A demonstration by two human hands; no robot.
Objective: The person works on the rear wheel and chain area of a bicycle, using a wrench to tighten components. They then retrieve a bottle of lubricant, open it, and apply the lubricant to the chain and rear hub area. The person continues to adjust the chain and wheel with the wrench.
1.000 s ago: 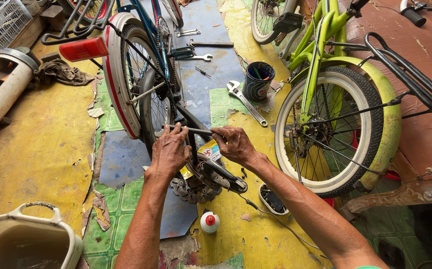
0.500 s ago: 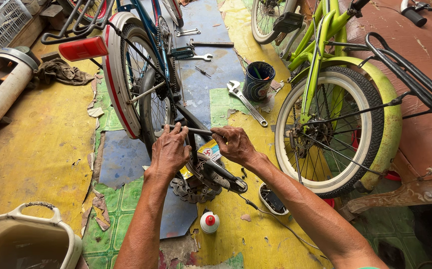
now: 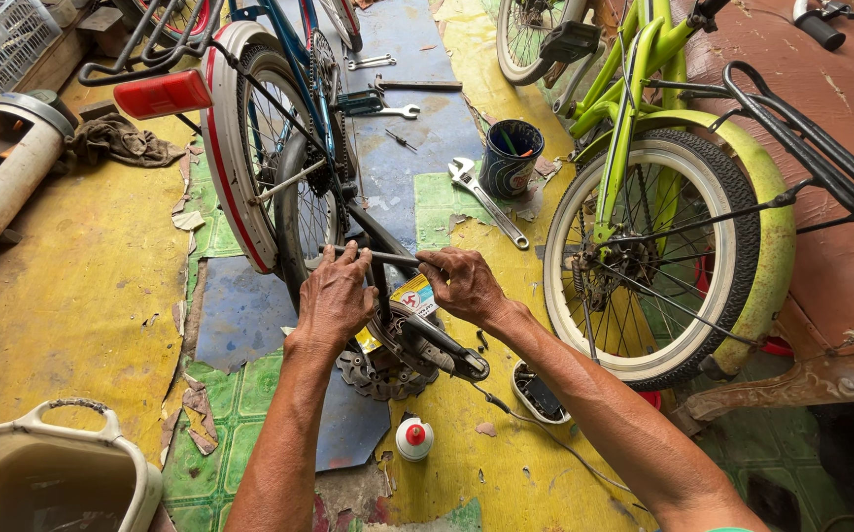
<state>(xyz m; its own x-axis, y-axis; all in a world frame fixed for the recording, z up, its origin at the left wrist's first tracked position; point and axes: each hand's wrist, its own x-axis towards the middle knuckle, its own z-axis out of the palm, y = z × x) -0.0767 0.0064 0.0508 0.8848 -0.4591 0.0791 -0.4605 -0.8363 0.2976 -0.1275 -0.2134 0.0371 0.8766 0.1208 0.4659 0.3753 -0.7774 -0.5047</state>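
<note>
Rod [image 3: 387, 258] between both hands' fingertips [image 3: 353, 254]

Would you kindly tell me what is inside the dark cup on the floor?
The dark cup holds a few thin sticks, one orange and one green; its wall hides whatever lies lower inside.

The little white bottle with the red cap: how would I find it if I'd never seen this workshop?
Start at the blue bicycle that both hands grip, and drop to its crank and chainring near the floor. Just below them the small white bottle stands upright on the yellow floor, the only thing there with a round red cap.
</note>
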